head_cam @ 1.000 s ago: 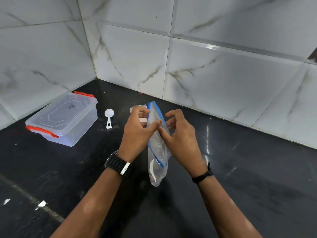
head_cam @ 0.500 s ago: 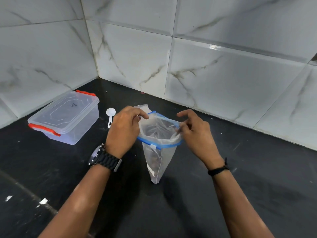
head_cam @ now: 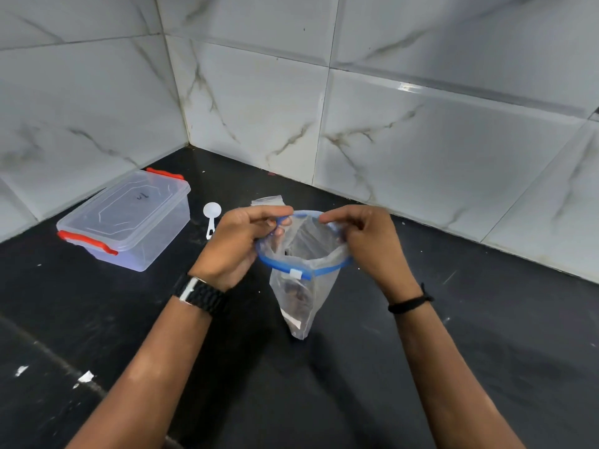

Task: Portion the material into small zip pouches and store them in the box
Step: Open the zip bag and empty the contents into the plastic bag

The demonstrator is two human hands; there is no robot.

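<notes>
Head view, and I count two hands on one zip bag [head_cam: 303,286]: left hand [head_cam: 235,246] pinching the blue rim on its side, right hand [head_cam: 366,241] pinching the other, mouth spread wide above the black counter [head_cam: 486,351]. One clear box [head_cam: 126,222], lid on, two red latches, a handwritten mark I can't read. One white scoop [head_cam: 211,215] beside it.

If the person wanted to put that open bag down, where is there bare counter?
Bare black counter lies right of the zip bag, out to the tiled wall, and near the forearms. It is crowded left: the lidded box, white scoop and small pouches.
</notes>
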